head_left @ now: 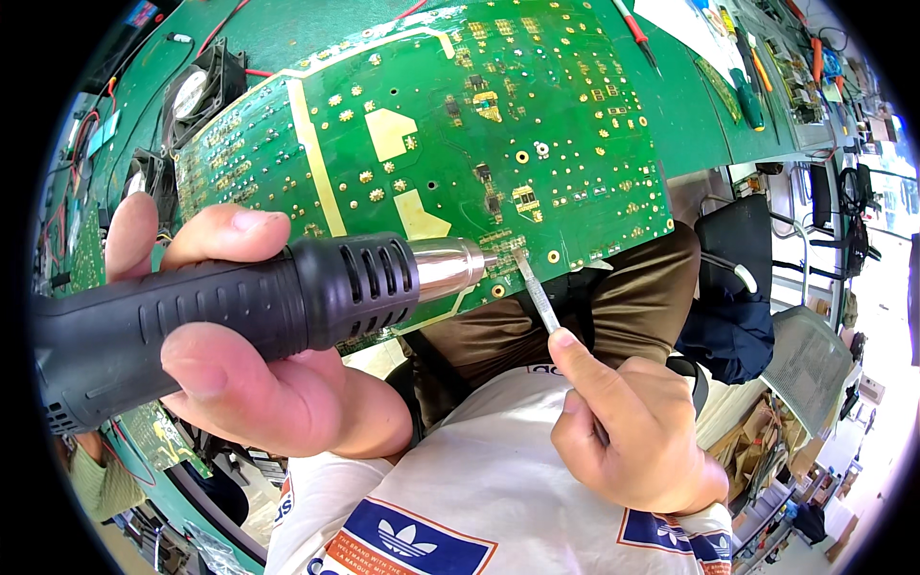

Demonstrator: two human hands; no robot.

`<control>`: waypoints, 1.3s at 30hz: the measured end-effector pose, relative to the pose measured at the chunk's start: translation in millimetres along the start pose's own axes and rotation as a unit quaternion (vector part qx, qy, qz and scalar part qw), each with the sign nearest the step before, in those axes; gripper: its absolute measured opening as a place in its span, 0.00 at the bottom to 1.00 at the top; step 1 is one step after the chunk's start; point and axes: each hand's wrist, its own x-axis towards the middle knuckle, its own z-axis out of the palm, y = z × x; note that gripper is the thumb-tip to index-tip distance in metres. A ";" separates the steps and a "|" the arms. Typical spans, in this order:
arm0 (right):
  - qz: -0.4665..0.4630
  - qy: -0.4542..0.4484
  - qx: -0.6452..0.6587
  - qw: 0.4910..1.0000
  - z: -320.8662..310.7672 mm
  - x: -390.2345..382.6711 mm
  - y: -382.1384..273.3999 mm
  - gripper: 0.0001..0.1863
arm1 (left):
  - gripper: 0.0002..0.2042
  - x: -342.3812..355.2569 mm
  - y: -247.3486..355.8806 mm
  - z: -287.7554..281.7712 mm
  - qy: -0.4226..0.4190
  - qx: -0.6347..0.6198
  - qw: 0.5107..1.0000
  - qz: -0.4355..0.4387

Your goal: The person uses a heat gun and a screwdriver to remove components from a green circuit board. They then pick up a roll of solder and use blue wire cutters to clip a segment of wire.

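My left hand (278, 374) is wrapped round a black hot air gun (192, 311), thumb on the near side and fingers over the top. Its metal nozzle points right, close over the near edge of a large green circuit board (489, 125). In my right hand (637, 426) is a thin silver tool like a scalpel or tweezers (540, 295), forefinger pressed along it. The tool's tip touches, or almost touches, a cluster of small gold pads (503, 251) just in front of the nozzle. Gold pads and wide bare strips cover the board.
Black cooling fans (196, 96) stand at the board's left edge. Beyond it on the green table (690, 105) lie a red-handled probe (635, 24) and a green screwdriver (747, 101). A black chair (738, 240) is at the right. Another person's sleeve (105, 479) shows at the lower left.
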 end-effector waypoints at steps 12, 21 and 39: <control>0.003 -0.012 0.009 1.000 1.4 -2.4 -0.3 0.32 | 0.31 3.8 -3.4 -6.1 -0.031 0.020 0.999 0.031; 0.004 0.009 0.034 0.999 5.7 -3.2 -0.6 0.33 | 0.31 2.9 -2.1 -1.9 -0.017 0.008 1.000 0.020; 0.017 0.027 0.057 0.998 12.4 -4.3 -1.9 0.29 | 0.30 1.8 -0.8 -2.0 -0.008 0.005 1.000 0.007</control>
